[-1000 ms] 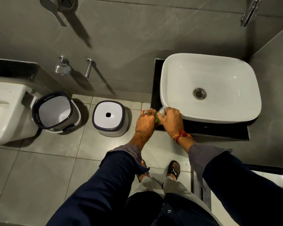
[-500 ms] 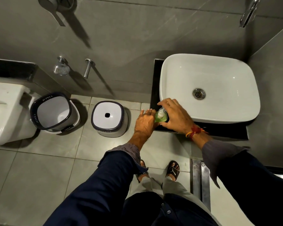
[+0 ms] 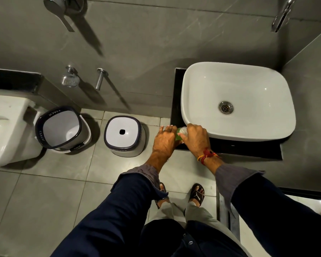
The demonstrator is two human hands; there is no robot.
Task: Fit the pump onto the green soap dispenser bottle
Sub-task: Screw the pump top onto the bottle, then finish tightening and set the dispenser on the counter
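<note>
The green soap dispenser bottle (image 3: 178, 136) stands at the front left corner of the black counter (image 3: 239, 148), mostly hidden between my hands. My left hand (image 3: 165, 140) wraps around its left side. My right hand (image 3: 196, 139) closes over the white pump (image 3: 183, 130) on top of the bottle; only a small pale part of the pump shows between the fingers. How far the pump sits on the neck is hidden.
A white basin (image 3: 237, 101) fills the counter just right of the hands. On the floor to the left stand a white stool (image 3: 124, 136) and an open bucket (image 3: 61, 127); a toilet (image 3: 6, 127) is at the far left. My feet (image 3: 180, 193) are below.
My right hand, which had swung out to the right with the wrist turned, has come back over the pump top. The left hand has stayed on the bottle.
</note>
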